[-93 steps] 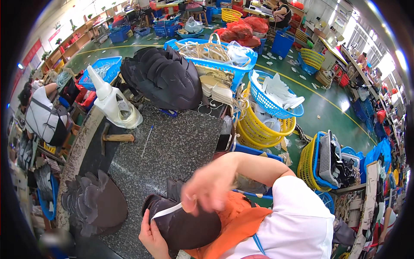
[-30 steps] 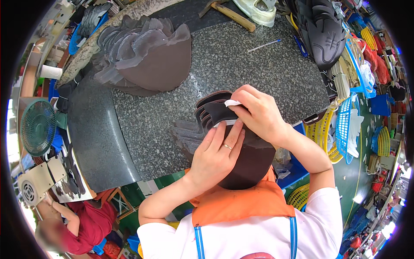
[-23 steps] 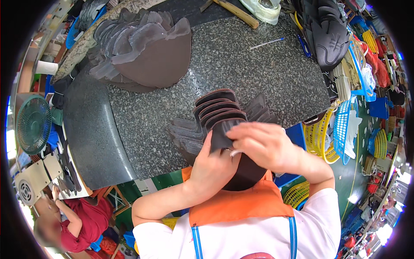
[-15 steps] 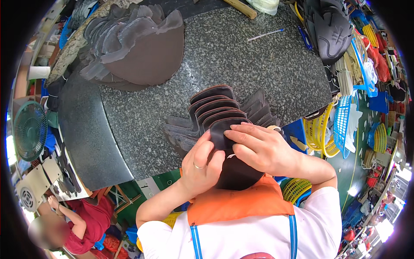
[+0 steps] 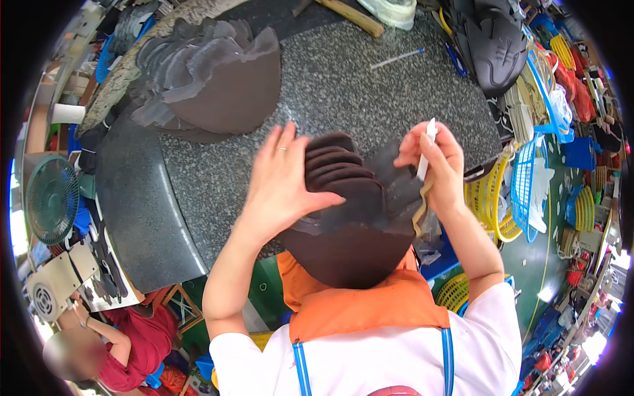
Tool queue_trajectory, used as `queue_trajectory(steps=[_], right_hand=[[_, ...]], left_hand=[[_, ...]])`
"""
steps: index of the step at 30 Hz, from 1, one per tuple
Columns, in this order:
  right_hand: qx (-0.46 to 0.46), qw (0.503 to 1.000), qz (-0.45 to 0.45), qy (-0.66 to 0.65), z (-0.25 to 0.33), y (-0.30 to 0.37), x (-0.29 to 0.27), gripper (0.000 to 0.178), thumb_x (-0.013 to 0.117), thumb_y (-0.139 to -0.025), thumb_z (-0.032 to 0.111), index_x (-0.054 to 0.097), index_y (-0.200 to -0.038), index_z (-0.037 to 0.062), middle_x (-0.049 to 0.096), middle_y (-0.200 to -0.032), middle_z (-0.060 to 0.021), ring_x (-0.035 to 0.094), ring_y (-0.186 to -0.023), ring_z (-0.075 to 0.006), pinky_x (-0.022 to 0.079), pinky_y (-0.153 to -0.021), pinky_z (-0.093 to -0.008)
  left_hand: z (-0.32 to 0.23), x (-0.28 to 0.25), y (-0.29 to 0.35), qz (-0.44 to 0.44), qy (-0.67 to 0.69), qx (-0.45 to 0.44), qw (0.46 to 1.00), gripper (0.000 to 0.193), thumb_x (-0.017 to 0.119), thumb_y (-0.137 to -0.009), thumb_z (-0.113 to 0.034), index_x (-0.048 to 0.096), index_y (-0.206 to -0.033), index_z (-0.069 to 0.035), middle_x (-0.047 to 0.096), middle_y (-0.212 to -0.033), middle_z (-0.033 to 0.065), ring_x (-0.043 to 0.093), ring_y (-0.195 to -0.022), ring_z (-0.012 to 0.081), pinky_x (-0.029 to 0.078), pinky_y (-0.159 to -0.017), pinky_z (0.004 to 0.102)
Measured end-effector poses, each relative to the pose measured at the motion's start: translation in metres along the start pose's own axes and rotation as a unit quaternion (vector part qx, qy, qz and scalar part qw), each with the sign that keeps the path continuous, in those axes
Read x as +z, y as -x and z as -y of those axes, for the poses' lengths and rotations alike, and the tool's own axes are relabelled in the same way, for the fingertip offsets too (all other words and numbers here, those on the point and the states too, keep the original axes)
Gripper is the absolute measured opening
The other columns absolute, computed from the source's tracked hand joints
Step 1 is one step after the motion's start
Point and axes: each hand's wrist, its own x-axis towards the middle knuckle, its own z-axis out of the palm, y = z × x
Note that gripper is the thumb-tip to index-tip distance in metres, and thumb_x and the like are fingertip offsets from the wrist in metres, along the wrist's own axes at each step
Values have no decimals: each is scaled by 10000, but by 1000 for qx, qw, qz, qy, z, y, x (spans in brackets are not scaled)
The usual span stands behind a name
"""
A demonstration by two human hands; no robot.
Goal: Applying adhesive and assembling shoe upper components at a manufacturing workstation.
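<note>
A fanned stack of dark brown leather-like pieces (image 5: 340,177) with rounded ends lies at the near edge of the stone-topped table. The frontmost piece (image 5: 356,254) hangs its broad curved end over the orange apron. My left hand (image 5: 277,181) is spread beside the stack, fingers apart and slightly blurred, with its thumb over the pieces. To the right of the stack, my right hand (image 5: 441,162) is closed on a white flat stick (image 5: 427,148) with a pointed upper end. A tan wavy strip (image 5: 421,211) shows just below that hand.
A pile of similar dark pieces (image 5: 231,86) sits at the table's far left. A pen (image 5: 396,59), a wooden handle (image 5: 353,16) and black moulded parts (image 5: 495,53) lie farther back. Baskets (image 5: 489,208) stand off the right edge; another person (image 5: 135,340) sits at lower left.
Both hands have left the front piece, which now lies lower and flatter. My left hand has moved up-left and opened; my right has moved up-right and now holds the white stick.
</note>
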Motion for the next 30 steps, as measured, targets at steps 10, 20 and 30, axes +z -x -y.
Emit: queue_trajectory(steps=[10,20,30], right_hand=[[0,999,-52,-14,-12,5,22,413,426,-1031,154,401,-1407,-15,686,-859,-111,487,-468,-55,396,-446,-182],[135,970,143,146,3,11,36,718,480,-919,-43,137,-1541,59,646,-737,-35,514,-610,-38,400,-586,-171],[55,964,16,259,43,28,4,720,466,-903,-65,183,-1546,96,624,-716,-35,568,-642,-65,469,-633,-209]], left_hand=[[51,-24,89,-86,394,-178,898,728,823,-606,-18,475,-1241,-91,544,-1171,39,541,-1115,180,437,-993,341],[153,-92,-6,-280,-240,-44,929,623,722,-708,-132,535,-1293,-25,474,-1378,235,446,-1278,407,385,-1053,471],[67,-25,-63,-213,356,-106,904,189,631,-847,7,560,-1011,-53,579,-1023,55,557,-1120,151,442,-944,322]])
